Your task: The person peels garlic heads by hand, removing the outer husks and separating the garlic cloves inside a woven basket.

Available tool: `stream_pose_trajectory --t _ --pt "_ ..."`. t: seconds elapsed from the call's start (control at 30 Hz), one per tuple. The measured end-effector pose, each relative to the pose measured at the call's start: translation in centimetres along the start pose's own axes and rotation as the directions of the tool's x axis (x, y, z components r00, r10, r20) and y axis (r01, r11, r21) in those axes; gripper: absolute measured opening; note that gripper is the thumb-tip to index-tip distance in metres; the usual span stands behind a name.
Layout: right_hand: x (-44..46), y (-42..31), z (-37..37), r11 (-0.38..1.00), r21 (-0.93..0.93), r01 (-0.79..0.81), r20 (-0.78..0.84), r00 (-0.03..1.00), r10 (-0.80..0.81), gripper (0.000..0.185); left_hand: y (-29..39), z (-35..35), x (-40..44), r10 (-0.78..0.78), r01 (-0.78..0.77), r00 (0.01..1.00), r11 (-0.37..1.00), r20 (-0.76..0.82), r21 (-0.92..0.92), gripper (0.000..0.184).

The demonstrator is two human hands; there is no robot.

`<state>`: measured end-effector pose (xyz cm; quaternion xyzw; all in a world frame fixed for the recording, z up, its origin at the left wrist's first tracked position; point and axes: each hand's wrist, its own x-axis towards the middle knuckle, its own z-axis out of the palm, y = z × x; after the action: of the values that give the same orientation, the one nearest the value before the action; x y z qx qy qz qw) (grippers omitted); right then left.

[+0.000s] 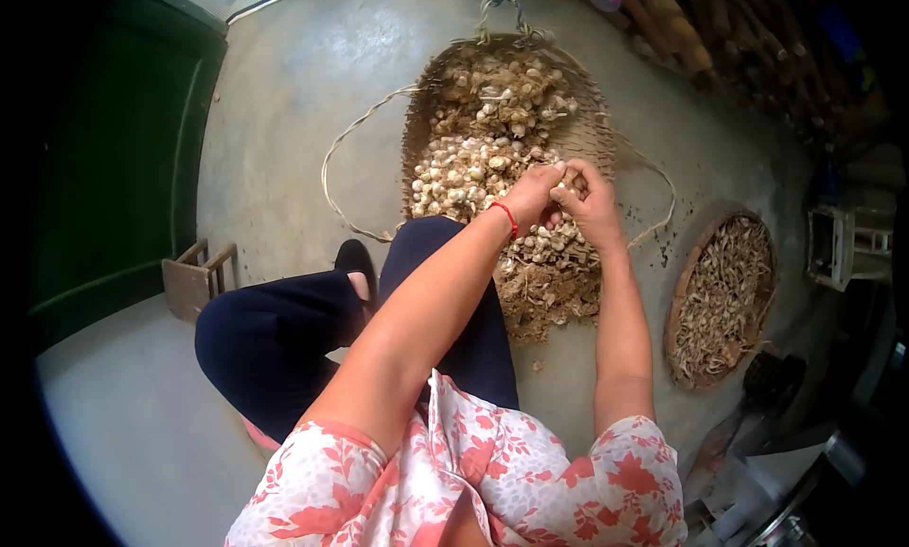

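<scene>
A large woven basket (410, 159) with rope handles lies on the floor in front of me. Inside it is a heap of pale garlic bulbs (459, 173), with brown dry husks and stems (544, 301) at its near end. Over the heap's right side my left hand (534, 193), with a red string at the wrist, has its fingers curled in. My right hand (591, 204) meets it there, thumb and fingers pinched together. A small pale piece shows between the fingertips of both hands, perhaps a garlic bulb; most of it is hidden.
On the right, a round woven tray (674, 329) holds dried pale strips. A small wooden stool (185, 287) stands at the left beside a green door (118, 149). Logs (677, 31) lie at the upper right. A white frame (833, 249) stands at the right edge.
</scene>
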<state>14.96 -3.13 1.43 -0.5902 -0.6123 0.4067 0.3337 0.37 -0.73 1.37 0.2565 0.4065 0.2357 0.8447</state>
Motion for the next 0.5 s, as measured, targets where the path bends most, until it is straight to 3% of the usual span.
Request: stream_pose_trajectory --t 0.07,0.17,0.2,0.27,0.3,0.37,0.4,0.43,0.5 --pt "-0.4 0.2 0.6 1.0 0.009 0.03 -0.045 0.999 -0.029 0.041 0.6 0.5 -0.7 -0.05 0.05 0.999 0.997 -0.012 -0.057 0.031" --pt "-1.2 1.8 1.4 0.964 0.264 -0.019 -0.044 0.999 0.032 0.034 0.6 0.1 -1.0 -0.057 0.057 0.998 0.998 0.013 -0.002 0.024" --pt "-1.0 1.6 1.7 0.964 0.265 -0.019 -0.042 0.999 0.031 0.034 0.7 0.1 -1.1 -0.073 0.072 0.997 0.995 0.005 0.067 0.023" --pt "-0.6 1.3 2.5 0.988 0.14 0.064 -0.198 0.979 -0.036 0.032 -0.8 -1.3 0.2 -0.075 0.071 0.997 0.993 0.035 0.097 0.022" --pt "-0.6 1.3 3.4 0.967 0.196 -0.164 -0.1 0.977 0.186 0.036 -2.2 -1.9 1.3 0.322 -0.307 0.947 0.883 0.018 0.356 0.024" --pt "-0.3 1.4 4.6 0.972 0.207 -0.111 -0.143 0.979 0.142 0.036 -3.1 -2.0 2.2 0.659 -0.585 0.745 0.573 0.102 0.574 0.026" --pt "-0.1 1.3 5.2 0.974 0.218 -0.055 -0.185 0.978 0.097 0.037 -2.9 -1.9 2.1 0.615 -0.417 0.781 0.642 -0.107 0.643 0.028" --pt "0.2 1.1 5.9 0.959 0.264 -0.1 -0.182 0.972 0.151 0.038 -2.6 -2.0 1.9 0.557 -0.235 0.768 0.704 -0.316 0.67 0.03" --pt "0.7 0.5 7.2 0.96 0.274 -0.051 -0.259 0.958 0.124 0.038 -1.7 -1.5 0.9 0.562 -0.194 0.744 0.698 -0.361 0.689 0.032"
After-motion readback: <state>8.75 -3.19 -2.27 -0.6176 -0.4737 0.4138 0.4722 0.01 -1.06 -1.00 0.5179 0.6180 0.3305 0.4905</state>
